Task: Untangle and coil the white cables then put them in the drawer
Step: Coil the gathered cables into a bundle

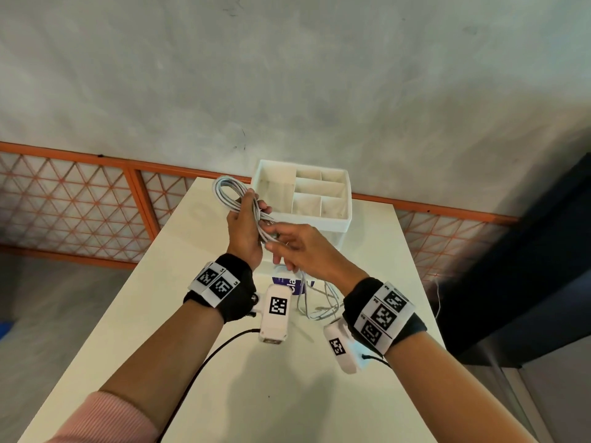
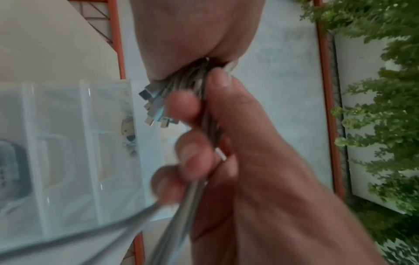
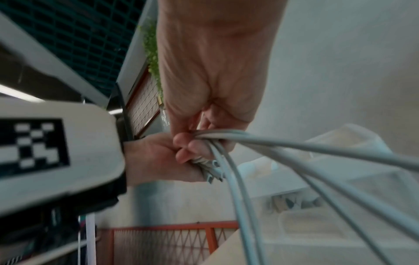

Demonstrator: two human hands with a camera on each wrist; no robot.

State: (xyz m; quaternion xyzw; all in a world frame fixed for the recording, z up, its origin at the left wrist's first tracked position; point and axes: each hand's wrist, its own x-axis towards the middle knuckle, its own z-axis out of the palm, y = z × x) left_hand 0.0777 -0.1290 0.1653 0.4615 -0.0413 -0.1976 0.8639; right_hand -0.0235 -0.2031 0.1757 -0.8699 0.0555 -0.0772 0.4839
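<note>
The step in hand is coiling. The left hand (image 1: pixel 244 230) holds a bundle of white cables (image 1: pixel 228 193) up over the bench (image 1: pixel 198 362), its grip closed round the gathered strands: the loops stand above the fist, and the left wrist view shows the plug ends (image 2: pixel 154 107) sticking out together just past the curled fingers (image 2: pixel 183 105). The right hand (image 1: pixel 295 247) meets the bundle just below the left, thumb and forefinger pinching strands, the other fingers spread loosely. In the right wrist view several strands (image 3: pixel 294 148) fan out from that pinch toward the camera, so part of the length is not yet wound in. More loose cable (image 1: pixel 319 302) lies on the bench under the right wrist; whether it joins the held bundle I cannot tell.

The organiser (image 1: pixel 302 193) stands just behind the hands, its top compartments open; its drawer is hidden from the head view.

Next, I judge, the right hand must draw the trailing strands round into the loops while the left keeps the plugs pinned, so the coil does not spring apart
</note>
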